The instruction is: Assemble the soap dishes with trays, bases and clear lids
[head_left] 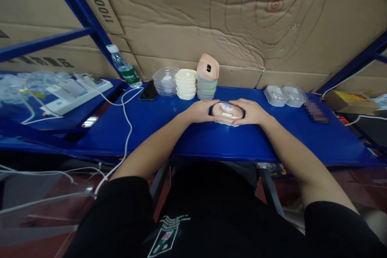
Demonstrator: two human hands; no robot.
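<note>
A small pink plastic box (pixel 227 113) with a clear cover, a pale rim at its base and a round white label on top sits low over the blue table in front of me. My left hand (pixel 202 111) grips its left end and my right hand (pixel 251 112) its right end, fingers wrapped round the sides. Behind my left hand stand a stack of clear plastic covers (pixel 166 82), a stack of cream trays (pixel 186 84) and a stack of grey and green shells (pixel 207 88). A pink shell (pixel 208 67) with a dark slot rests tilted on that last stack.
Two white boxes with clear covers (pixel 284 96) stand at the right, beside a blurred dark object (pixel 316 109). A water bottle (pixel 125 67) and a phone (pixel 148 90) are at the left. A white cable (pixel 130 123) crosses the blue table (pixel 229 144). Cardboard (pixel 169 12) walls the back.
</note>
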